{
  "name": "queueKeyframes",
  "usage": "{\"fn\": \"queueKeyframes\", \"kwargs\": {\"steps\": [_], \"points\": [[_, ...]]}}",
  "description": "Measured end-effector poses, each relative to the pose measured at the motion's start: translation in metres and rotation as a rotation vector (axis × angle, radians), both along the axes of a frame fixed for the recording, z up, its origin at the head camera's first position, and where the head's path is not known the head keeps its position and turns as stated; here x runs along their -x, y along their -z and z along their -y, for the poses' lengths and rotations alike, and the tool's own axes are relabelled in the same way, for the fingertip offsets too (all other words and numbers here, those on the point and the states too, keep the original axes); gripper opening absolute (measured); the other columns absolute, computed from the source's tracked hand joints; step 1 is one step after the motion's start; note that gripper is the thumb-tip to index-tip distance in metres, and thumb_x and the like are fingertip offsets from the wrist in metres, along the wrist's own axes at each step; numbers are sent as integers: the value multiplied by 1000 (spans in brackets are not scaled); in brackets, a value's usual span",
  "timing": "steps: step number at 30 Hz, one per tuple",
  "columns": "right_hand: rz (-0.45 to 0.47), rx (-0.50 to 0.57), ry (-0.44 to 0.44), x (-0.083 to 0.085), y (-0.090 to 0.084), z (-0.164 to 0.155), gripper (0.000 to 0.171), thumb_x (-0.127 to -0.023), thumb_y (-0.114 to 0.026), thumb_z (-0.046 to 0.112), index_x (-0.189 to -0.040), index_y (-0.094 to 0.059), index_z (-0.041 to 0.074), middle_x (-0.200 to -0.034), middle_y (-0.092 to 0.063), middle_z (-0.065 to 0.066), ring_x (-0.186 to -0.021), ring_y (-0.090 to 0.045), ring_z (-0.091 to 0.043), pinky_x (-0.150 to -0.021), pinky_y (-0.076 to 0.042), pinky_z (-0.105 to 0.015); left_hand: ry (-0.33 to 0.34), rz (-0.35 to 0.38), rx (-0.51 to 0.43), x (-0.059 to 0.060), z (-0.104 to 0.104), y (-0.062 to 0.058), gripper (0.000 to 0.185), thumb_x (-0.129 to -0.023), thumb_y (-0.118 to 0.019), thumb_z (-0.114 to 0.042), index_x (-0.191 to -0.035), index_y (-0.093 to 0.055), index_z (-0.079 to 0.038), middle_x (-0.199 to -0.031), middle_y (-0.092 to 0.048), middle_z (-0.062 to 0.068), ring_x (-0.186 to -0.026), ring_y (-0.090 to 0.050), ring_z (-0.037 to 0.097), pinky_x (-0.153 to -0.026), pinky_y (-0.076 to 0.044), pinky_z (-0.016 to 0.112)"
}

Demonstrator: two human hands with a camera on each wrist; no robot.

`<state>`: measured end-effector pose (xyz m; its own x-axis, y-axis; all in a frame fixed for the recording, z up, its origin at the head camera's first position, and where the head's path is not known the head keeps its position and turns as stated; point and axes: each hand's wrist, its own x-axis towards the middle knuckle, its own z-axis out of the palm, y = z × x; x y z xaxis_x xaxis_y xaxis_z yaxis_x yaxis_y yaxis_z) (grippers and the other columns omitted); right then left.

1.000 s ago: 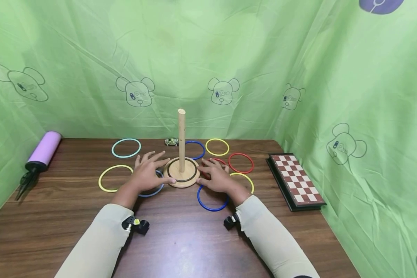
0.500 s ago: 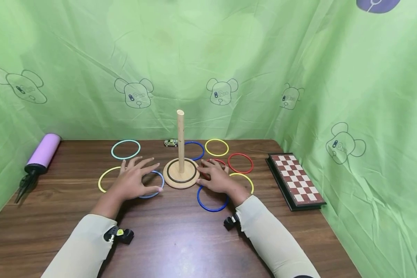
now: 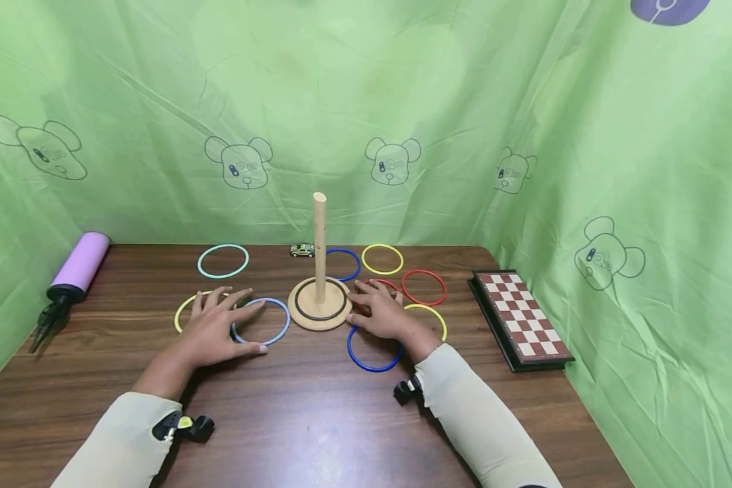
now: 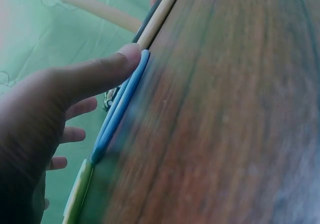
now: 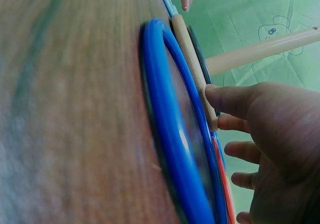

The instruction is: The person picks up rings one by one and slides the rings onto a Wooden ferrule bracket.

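- We see a dark wooden tabletop [image 3: 317, 413].
- A round wooden base [image 3: 320, 312] with an upright peg [image 3: 320, 244] stands on it, a dark ring [image 3: 305, 314] lying on the base.
- Coloured rings lie flat around the base: mint [image 3: 222, 261], yellow [image 3: 381, 259], red [image 3: 423, 287], blue [image 3: 372, 352], light blue [image 3: 261, 321].
- Both hands, left [image 3: 210, 329] and right [image 3: 385, 313], rest flat there.
- Toy car [image 3: 301, 250], purple pump [image 3: 76, 266] and chessboard [image 3: 518, 317] also lie here.

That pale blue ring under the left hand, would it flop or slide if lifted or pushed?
The pale blue ring keeps a clean round outline, so it is probably stiff. It looks thin, likely light. Lying flat on the smooth table, it would probably slide under the left hand rather than roll.
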<state>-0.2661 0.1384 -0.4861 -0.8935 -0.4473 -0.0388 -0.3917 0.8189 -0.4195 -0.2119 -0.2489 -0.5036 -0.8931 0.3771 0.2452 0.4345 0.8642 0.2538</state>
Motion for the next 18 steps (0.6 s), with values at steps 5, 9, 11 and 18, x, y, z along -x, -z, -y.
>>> {"fn": "queueKeyframes", "kwargs": {"steps": [5, 9, 11, 18], "points": [[2, 3, -3, -1, 0, 0, 59, -105, -72, 49, -158, -60, 26, -179, -36, -5, -170, -19, -44, -123, -16, -83, -6, 15, 12, 0, 0, 5, 94, -78, -83, -80, -154, -66, -27, -160, -59, 14, -150, -40, 50, -118, -21, 84], [-1, 8, -4, -1, -2, 0, 60, -105, -72, 48, -159, -60, 26, -179, -36, -5, -170, -19, -44, -123, -16, -82, -12, 25, 25, 1, 0, 5, 91, -80, -80, -80, -154, -66, -27, -159, -60, 14, -150, -39, 50, -119, -21, 84], [2, 11, -5, -1, -2, 0, 60, -105, -72, 48, -159, -60, 25, -179, -36, -5, -170, -18, -44, -124, -16, -82, -13, 19, 28, 0, 1, 4, 89, -81, -81, -79, -153, -67, -27, -159, -60, 14, -150, -40, 49, -119, -21, 84], [9, 5, -1, -1, -1, 0, 60, -105, -72, 48, -159, -59, 27, -180, -36, -5, -170, -19, -43, -124, -16, -82, 1, -11, 13, 0, 2, 8, 85, -81, -84, -74, -149, -71, -25, -152, -63, 16, -144, -43, 47, -119, -24, 81]]}}
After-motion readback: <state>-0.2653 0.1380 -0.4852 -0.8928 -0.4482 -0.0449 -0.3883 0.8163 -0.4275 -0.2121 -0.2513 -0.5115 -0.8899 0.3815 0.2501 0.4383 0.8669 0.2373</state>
